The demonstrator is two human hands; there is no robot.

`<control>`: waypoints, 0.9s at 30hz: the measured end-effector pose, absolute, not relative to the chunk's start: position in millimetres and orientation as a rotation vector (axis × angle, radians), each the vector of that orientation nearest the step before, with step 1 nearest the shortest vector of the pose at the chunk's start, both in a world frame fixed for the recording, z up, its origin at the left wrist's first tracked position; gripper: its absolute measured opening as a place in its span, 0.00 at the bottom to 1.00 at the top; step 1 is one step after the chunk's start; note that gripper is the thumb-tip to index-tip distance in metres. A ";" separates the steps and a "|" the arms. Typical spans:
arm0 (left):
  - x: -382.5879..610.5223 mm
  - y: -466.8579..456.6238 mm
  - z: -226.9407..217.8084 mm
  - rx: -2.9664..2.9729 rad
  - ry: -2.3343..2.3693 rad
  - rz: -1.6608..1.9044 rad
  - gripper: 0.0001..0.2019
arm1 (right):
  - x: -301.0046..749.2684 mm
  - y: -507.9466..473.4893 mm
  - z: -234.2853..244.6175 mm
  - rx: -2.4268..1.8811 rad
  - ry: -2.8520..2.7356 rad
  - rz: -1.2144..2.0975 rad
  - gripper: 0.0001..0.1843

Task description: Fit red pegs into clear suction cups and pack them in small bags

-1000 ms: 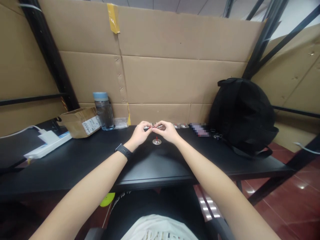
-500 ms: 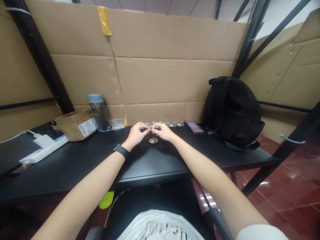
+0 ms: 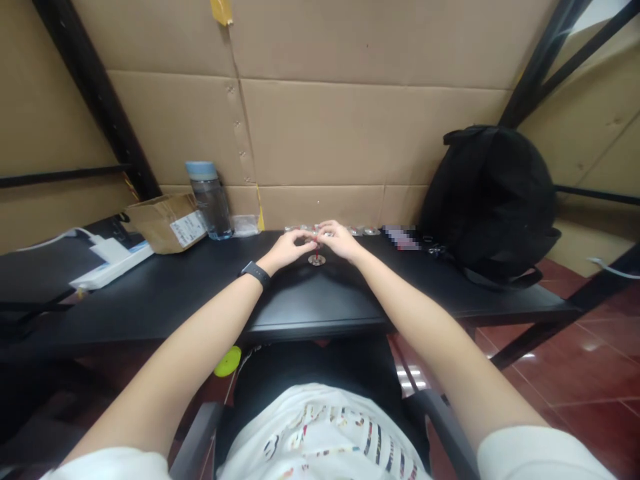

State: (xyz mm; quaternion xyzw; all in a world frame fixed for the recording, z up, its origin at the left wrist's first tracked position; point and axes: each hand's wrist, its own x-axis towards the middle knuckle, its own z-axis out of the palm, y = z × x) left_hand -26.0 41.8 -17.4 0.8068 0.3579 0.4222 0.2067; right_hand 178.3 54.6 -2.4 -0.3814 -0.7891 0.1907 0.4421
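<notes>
On the black table, a small stand (image 3: 317, 261) with a round, shiny metal base and a thin red stem is upright between my hands. Closed in a pinch at its top, my left hand (image 3: 290, 249) wears a dark wristband (image 3: 257, 273). From the other side my right hand (image 3: 342, 241) meets it, fingers bent and pinching the same upper part. My fingertips cover most of that top, so its small details are hidden. Behind my hands lies a row of small clear-wrapped pieces (image 3: 370, 231), partly hidden by my fingers.
Left on the table (image 3: 320, 307) are a power strip (image 3: 113, 268), an open cardboard box (image 3: 167, 223), a blue-lidded bottle (image 3: 211, 200) and a clear plastic packet (image 3: 246, 225). A black backpack (image 3: 493, 207) stands at the right, with a blurred flat item (image 3: 403, 237) beside it. Cardboard walls the back.
The view has tipped downward, so the table and objects sit higher in the picture. Both hands stay at the top of the stand; my right fingers have shifted slightly and look a little more raised.
</notes>
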 end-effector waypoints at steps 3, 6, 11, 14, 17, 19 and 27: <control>-31.7 41.1 -18.2 2.385 1.028 1.200 0.18 | 178.2 51.7 -4.1 -0.953 -1.915 0.491 0.06; -30.7 40.4 -19.1 2.455 1.031 1.231 0.16 | 175.2 42.3 -7.2 -0.900 -1.912 0.572 0.06; -21.1 33.8 -16.7 2.553 1.117 1.191 0.11 | 176.5 36.0 -12.3 -0.856 -1.820 0.697 0.08; -18.1 23.4 -14.6 2.560 1.203 1.261 0.09 | 184.5 41.2 -16.6 -0.848 -1.739 0.600 0.10; -15.8 9.7 -14.9 2.560 1.330 1.294 0.08 | 193.8 46.3 -21.8 -0.972 -1.721 0.442 0.09; -14.9 2.3 -17.2 2.496 1.447 1.385 0.09 | 200.0 49.2 -24.6 -1.086 -1.769 0.299 0.06; -29.3 2.9 -32.6 2.079 1.912 1.383 0.10 | 236.7 60.2 -31.7 -1.279 -1.644 0.137 0.01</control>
